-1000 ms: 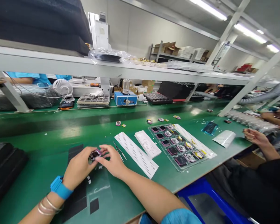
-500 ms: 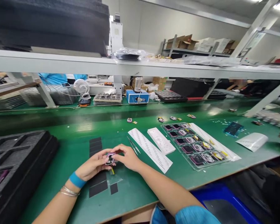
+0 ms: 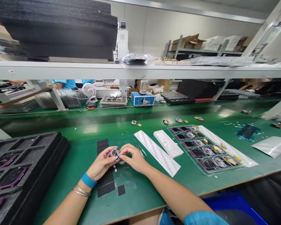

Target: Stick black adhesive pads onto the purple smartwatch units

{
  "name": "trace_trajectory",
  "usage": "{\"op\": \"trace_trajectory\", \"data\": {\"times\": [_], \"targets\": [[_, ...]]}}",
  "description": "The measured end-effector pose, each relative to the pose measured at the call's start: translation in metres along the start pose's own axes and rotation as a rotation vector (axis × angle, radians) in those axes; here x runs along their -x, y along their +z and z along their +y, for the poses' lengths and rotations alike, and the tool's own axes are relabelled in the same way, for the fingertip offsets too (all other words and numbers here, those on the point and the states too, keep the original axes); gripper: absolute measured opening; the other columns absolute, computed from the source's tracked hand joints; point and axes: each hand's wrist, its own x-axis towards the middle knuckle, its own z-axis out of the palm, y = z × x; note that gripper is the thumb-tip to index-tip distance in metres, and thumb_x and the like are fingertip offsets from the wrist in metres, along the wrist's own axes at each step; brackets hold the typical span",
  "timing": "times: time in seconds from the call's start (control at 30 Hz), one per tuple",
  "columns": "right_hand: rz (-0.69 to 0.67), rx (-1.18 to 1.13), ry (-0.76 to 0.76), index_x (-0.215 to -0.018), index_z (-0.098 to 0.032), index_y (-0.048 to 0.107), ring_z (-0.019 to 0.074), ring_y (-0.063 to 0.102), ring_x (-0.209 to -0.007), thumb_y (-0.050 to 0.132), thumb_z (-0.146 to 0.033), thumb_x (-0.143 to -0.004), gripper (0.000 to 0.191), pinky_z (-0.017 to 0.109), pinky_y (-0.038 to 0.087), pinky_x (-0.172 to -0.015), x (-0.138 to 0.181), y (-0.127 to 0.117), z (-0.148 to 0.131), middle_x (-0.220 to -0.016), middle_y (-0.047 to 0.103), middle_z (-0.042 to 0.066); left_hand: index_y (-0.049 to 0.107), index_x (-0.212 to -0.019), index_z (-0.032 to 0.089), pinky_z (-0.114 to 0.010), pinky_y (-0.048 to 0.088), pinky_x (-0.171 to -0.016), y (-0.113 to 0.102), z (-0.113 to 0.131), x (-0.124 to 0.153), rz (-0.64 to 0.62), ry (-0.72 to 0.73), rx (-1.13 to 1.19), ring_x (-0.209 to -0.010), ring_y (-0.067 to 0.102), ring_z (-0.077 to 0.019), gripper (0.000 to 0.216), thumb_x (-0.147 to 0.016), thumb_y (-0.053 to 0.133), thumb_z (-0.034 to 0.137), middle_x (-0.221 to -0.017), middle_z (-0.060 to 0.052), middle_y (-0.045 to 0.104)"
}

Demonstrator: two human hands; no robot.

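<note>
My left hand [image 3: 100, 165] and my right hand [image 3: 133, 158] meet just above the green bench, both pinching a small purple-framed watch case [image 3: 115, 153] between their fingertips. Under the hands lie black rectangular pads [image 3: 106, 184] and a clear film sheet. Thin tweezers [image 3: 139, 146] rest just right of my right hand. Further right lie two white perforated strips [image 3: 157, 152] and a clear tray [image 3: 204, 149] holding several purple watch cases.
A black foam tray [image 3: 25, 168] with purple cases in its pockets sits at the left. Loose cases [image 3: 166, 122] lie on the conveyor belt behind. A blue box [image 3: 142, 98], a small fan [image 3: 89, 90] and stacked trays stand under the white shelf [image 3: 131, 70].
The view has swung left, bringing the black foam tray into sight and losing the co-worker's hands at the right. Both hands have stayed on the watch case, turning it slightly.
</note>
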Motion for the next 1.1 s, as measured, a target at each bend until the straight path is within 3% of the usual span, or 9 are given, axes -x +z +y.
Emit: {"op": "trace_trajectory", "data": {"times": [0.2, 0.43, 0.87, 1.1], "targets": [[-0.005, 0.061, -0.037, -0.081, -0.021, 0.068, 0.0149, 0.059, -0.089, 0.066, -0.021, -0.077, 0.004, 0.031, 0.048, -0.082, 0.002, 0.002, -0.004, -0.09, 0.06, 0.003, 0.067, -0.1, 0.017, -0.022, 0.053, -0.073, 0.002, 0.0, 0.0, 0.001, 0.077, -0.074, -0.078, 0.064, -0.0128, 0.049, -0.054, 0.083, 0.012, -0.091, -0.005, 0.069], [0.033, 0.078, -0.039, -0.075, -0.021, 0.07, 0.0138, 0.06, -0.087, 0.072, -0.018, -0.071, 0.006, 0.028, 0.047, -0.084, 0.0, 0.004, 0.003, -0.088, 0.061, 0.001, 0.069, -0.095, 0.019, -0.02, 0.052, -0.075, 0.003, -0.003, -0.003, 0.058, 0.168, -0.208, -0.083, 0.064, -0.0137, 0.047, -0.051, 0.083, 0.012, -0.094, -0.004, 0.071], [0.077, 0.029, -0.036, -0.073, -0.021, 0.071, 0.0121, 0.061, -0.085, 0.076, -0.022, -0.067, 0.007, 0.024, 0.045, -0.086, -0.002, 0.006, 0.009, -0.085, 0.062, -0.001, 0.069, -0.096, 0.021, -0.019, 0.053, -0.075, -0.002, -0.005, -0.008, 0.146, 0.168, -0.306, -0.085, 0.065, -0.0163, 0.052, -0.047, 0.085, 0.018, -0.097, -0.004, 0.071], [0.073, -0.016, 0.015, -0.071, -0.02, 0.069, 0.011, 0.06, -0.083, 0.075, -0.034, -0.068, 0.015, 0.022, 0.044, -0.084, -0.003, 0.007, 0.012, -0.083, 0.061, -0.001, 0.07, -0.089, 0.022, -0.018, 0.054, -0.07, 0.002, -0.001, -0.009, 0.222, 0.098, -0.327, -0.081, 0.065, -0.0169, 0.051, -0.041, 0.086, 0.022, -0.091, -0.002, 0.072]]}}
